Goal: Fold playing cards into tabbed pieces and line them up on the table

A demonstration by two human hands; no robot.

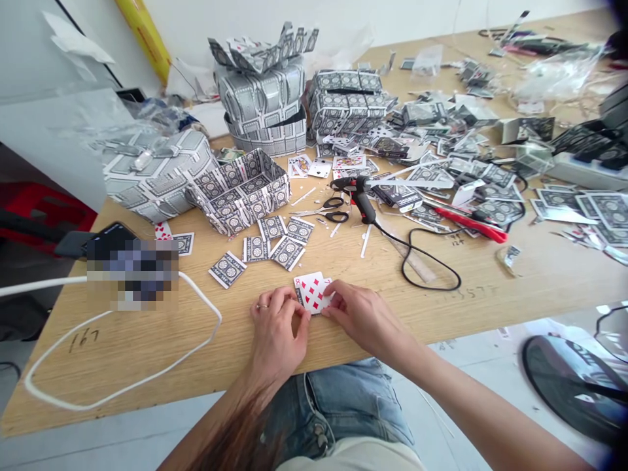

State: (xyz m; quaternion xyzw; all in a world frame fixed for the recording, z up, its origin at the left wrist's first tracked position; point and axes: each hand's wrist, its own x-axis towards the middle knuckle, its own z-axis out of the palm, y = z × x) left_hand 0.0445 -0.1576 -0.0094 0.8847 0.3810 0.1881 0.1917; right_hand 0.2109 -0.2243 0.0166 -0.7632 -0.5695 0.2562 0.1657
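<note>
Face up at the near edge of the desk lies a playing card (313, 293) with red diamonds, and a patterned card back shows along its left side. My left hand (280, 327) pinches that left side between thumb and fingers; a ring is on one finger. On the card's right edge, my right hand (356, 311) closes thumb and fingertips. Just beyond my hands lie several folded card pieces (287, 252), dark patterned backs up. Behind them stands an open box woven from folded cards (240, 193).
Scissors (326, 210) and a black glue gun (360, 196) with a looping cord lie at centre. A red-handled cutter (471, 222) is farther right, near heaps of loose cards (432, 140). Woven card boxes (265, 98) stand at the back. A white cable (122, 379) loops at left.
</note>
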